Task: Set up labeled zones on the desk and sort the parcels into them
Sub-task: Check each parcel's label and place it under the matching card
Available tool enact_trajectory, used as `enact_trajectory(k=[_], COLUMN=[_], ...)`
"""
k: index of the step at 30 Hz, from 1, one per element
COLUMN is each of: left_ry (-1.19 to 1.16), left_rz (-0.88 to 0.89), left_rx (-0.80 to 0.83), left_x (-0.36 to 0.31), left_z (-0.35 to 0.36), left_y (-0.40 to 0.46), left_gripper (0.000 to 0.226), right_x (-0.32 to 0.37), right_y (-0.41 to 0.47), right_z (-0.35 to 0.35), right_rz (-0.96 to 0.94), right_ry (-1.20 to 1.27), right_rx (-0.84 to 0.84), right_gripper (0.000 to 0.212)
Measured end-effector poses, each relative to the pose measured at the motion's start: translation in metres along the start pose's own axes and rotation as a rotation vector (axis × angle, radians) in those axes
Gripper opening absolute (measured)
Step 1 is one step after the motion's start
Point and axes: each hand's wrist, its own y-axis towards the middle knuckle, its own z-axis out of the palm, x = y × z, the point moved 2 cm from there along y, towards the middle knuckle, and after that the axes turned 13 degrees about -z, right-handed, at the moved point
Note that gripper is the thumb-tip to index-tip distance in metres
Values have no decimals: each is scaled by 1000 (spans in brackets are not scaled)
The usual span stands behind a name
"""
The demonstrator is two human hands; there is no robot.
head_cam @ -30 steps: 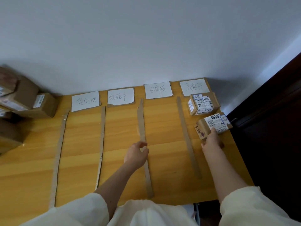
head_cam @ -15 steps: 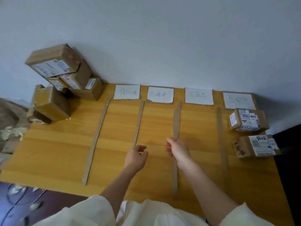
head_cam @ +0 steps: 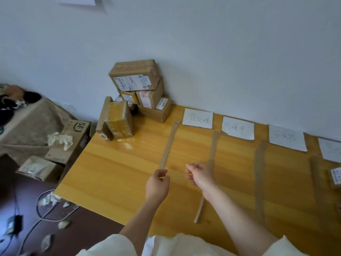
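left hand point(head_cam: 157, 183): we see it over the near part of the surface point(head_cam: 114, 174), fingers loosely curled, nothing held, not touching the wood as far as we can tell.
right hand point(head_cam: 200, 175): just beside the left, fingers curled loosely, holding nothing; its wrist crosses in front of the second strip.
strips: four cardboard dividers run near to far; first strip point(head_cam: 168, 145) left, second strip point(head_cam: 212, 146), third strip point(head_cam: 259, 174), fourth strip point(head_cam: 316, 174) blurred.
sorted parcel point(head_cam: 335, 177): we see it at the right edge, cut off, right of the fourth strip.
labels: white papers at the far ends of the zones; first label point(head_cam: 197, 118), second label point(head_cam: 238, 128), third label point(head_cam: 287, 138), fourth label point(head_cam: 331, 149) partly out of frame; writing too blurred to read.
parcel pile point(head_cam: 134, 97): we see brown boxes stacked at the far left corner against the wall, left of the first strip.
floor, left: SF carton point(head_cam: 73, 137) beside the surface.
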Motion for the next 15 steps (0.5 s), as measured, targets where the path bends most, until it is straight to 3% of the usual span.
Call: enact_trajectory(k=[5,11,15], left_ry=[-99,-219,-248], left_rz=[-37,-59,-53], left_rx=[-57,-166,-206], left_x=[9,12,11], left_z=[-60,-123,-155], left_y=[45,97,127], left_gripper=[31,47,55], right_x=[31,76,107], right_y=[14,39,62], right_z=[72,141,181], right_rz=[-46,-174,-297], right_ry=[-86,-273,-444], right_rx=[85,113,73], right_gripper=[24,59,71])
